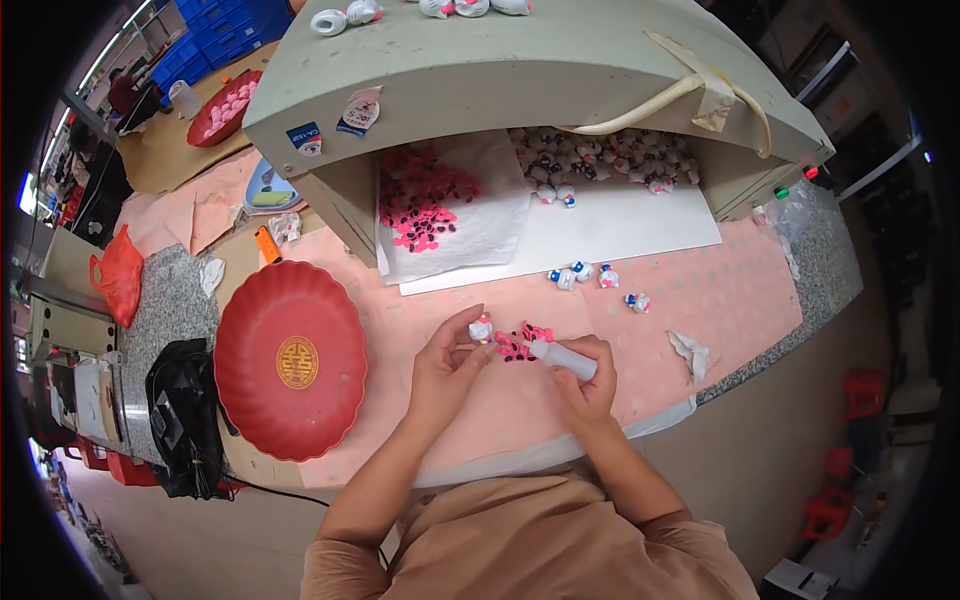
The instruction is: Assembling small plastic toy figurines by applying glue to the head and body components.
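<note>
Left hand (440,362): your thumb and fingers are pinched on a small white-and-pink figurine (480,329).
Right hand (590,388): curled round a translucent squeeze bottle (573,361), nozzle aimed left by the pink-and-black bits (515,348).
Handling: figurine's probably light, hard, kinda slick, so grip its sides. Bottle's likely soft, go easy squeezing.
Edges: red scalloped bowl (290,425) on your left, white board (600,252) ahead, surface (520,415) ends near your belly.
Room: mostly rightward, before that crumpled tissue (689,355).
</note>
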